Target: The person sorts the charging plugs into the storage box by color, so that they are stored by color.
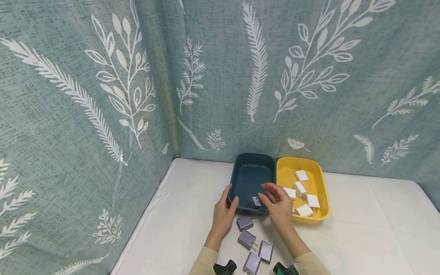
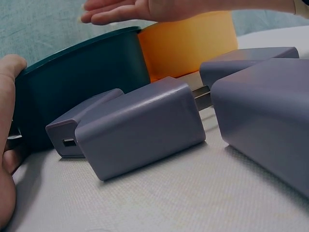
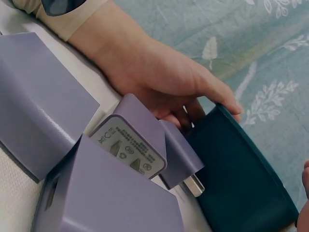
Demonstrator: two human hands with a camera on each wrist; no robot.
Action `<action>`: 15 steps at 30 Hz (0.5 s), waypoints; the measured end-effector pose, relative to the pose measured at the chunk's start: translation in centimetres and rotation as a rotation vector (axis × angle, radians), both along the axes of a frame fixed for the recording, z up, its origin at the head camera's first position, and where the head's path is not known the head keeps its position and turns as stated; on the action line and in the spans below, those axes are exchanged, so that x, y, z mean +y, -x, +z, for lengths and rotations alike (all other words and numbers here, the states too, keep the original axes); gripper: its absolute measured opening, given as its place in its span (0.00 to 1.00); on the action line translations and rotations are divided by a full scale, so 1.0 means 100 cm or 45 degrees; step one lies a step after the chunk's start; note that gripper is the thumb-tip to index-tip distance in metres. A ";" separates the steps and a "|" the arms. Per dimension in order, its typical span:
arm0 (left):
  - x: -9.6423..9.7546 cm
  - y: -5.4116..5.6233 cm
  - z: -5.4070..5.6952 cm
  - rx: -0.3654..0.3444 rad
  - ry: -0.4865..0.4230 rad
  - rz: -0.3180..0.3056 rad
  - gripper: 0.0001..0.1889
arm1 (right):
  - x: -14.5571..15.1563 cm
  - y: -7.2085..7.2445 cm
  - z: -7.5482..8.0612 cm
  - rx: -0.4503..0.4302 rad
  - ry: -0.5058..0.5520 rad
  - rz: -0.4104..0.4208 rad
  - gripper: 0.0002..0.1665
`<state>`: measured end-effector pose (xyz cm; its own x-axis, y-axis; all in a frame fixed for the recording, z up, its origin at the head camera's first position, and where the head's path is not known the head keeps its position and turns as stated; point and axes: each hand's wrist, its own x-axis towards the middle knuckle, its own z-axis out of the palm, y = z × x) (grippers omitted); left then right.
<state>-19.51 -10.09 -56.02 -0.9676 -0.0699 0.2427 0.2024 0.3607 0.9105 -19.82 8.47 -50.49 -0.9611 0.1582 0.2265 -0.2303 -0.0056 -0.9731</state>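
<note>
My left hand (image 1: 224, 215) holds the near left corner of a dark blue tray (image 1: 252, 177), its thumb at the rim and fingers along the outer side. Over the tray's near right part hovers my right hand (image 1: 280, 204), fingers loosely bent; in the left wrist view that hand (image 2: 159, 8) appears extended above the rim. Below its fingertips a dark charger with a pale label (image 1: 256, 201) lies inside the tray. Several purple plug chargers (image 1: 247, 239) lie on the table between my forearms, one close to the tray's front wall. One charger (image 3: 137, 140) shows its printed prong face in the right wrist view.
A yellow tray (image 1: 285, 172) holding several white plug chargers (image 1: 301, 176) stands right against the blue one. Both trays are near the back edge of the white-covered table (image 1: 364, 214). A leaf-patterned teal curtain (image 1: 220, 76) hangs behind and to the left.
</note>
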 end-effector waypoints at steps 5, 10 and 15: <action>0.001 -0.001 0.001 0.001 -0.001 -0.001 0.30 | 0.001 -0.002 0.000 -0.006 0.005 0.012 0.23; 0.001 -0.001 0.001 -0.017 0.003 0.004 0.29 | 0.003 -0.005 -0.002 0.002 -0.010 0.014 0.23; 0.001 0.000 0.001 -0.023 0.008 0.012 0.29 | 0.004 -0.006 -0.002 0.053 0.013 0.014 0.23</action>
